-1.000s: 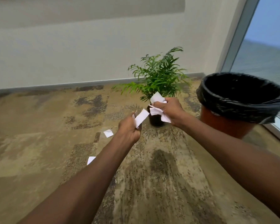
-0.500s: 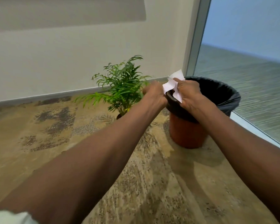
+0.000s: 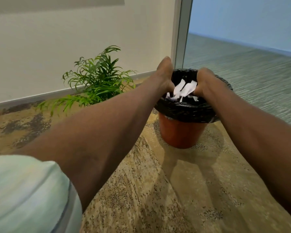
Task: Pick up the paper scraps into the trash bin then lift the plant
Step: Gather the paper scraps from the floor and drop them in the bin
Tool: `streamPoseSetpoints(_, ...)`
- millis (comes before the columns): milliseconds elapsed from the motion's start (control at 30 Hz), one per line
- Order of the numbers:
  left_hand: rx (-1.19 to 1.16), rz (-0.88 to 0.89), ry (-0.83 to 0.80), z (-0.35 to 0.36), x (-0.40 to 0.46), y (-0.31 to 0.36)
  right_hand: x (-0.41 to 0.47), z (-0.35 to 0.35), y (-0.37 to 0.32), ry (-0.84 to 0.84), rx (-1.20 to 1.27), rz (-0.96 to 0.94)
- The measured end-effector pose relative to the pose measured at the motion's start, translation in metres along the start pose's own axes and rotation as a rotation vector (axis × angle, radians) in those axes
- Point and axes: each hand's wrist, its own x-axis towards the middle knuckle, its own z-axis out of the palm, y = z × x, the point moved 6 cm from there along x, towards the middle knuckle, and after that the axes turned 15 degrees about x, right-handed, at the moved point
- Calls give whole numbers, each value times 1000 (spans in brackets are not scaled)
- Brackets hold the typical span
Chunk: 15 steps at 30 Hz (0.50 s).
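The orange trash bin (image 3: 181,132) with a black liner stands on the carpet at centre right. Both my hands hang over its mouth, backs toward me and fingers pointing down, hidden from view. White paper scraps (image 3: 185,89) sit between the hands, touching my right hand (image 3: 207,81); a few more scraps lie lower inside the liner. My left hand (image 3: 164,74) is at the bin's left rim, and I cannot see whether it holds anything. The green leafy plant (image 3: 97,81) stands left of the bin, its pot hidden behind my left forearm.
A white wall with a grey baseboard (image 3: 32,98) runs behind the plant. A glass panel with a metal frame (image 3: 181,31) rises just behind the bin. Patterned tan carpet (image 3: 158,190) spreads in front. My pale sleeve (image 3: 23,190) fills the lower left.
Both hands moved from in front of the plant to above the bin, carrying the scraps. My view swung right, so the scraps on the floor are out of sight.
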Motion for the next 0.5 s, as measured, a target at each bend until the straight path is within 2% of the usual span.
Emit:
streamPoseSetpoints(133, -109, 52, -106, -7, 6, 1, 4, -6, 11, 6, -2, 55)
streamPoseSetpoints(200, -199, 47, -172, -12, 7, -3, -3, -1, 16, -30, 40, 7)
streamPoseSetpoints(333, -325, 105, -239, -35, -16, -20, -20, 14, 19, -33, 50, -265)
streamPoseSetpoints(400, -331, 134, -221, -56, -33, -34, -36, 26, 23, -81, 20, -392)
streamPoseSetpoints(500, -304, 148, -133, -98, -63, -60, -75, 44, 38, -166, -149, -624)
